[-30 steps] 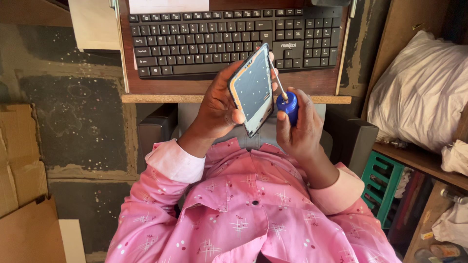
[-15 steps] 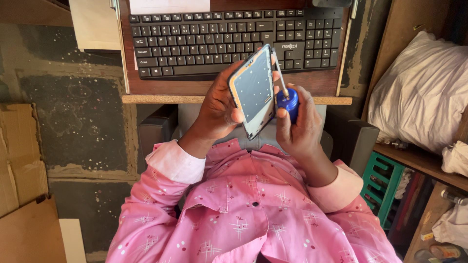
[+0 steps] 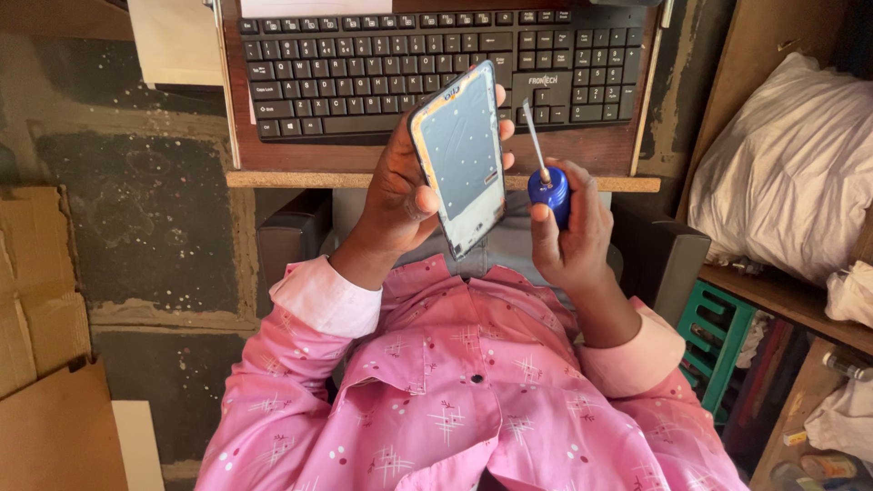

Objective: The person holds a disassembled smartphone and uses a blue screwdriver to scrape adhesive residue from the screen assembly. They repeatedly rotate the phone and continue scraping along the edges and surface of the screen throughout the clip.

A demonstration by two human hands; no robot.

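Head view
Left hand [image 3: 400, 195]: wrapped around a phone frame [image 3: 462, 155], thumb on the near edge, fingers behind it.
Phone frame: tilted up in front of the keyboard [image 3: 364, 64], its flat gray side facing us.
Right hand [image 3: 568, 241]: closed around the blue handle of a screwdriver [image 3: 546, 177].
Screwdriver: just right of the phone frame, not touching it, thin metal tip pointing away.
Keyboard: black, on a brown tray [image 3: 600, 150], far from the body.
White bag [image 3: 791, 173]: far right, on a shelf.

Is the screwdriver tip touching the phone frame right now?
Apart. The head view shows dark keyboard between the screwdriver tip and the phone frame edge.
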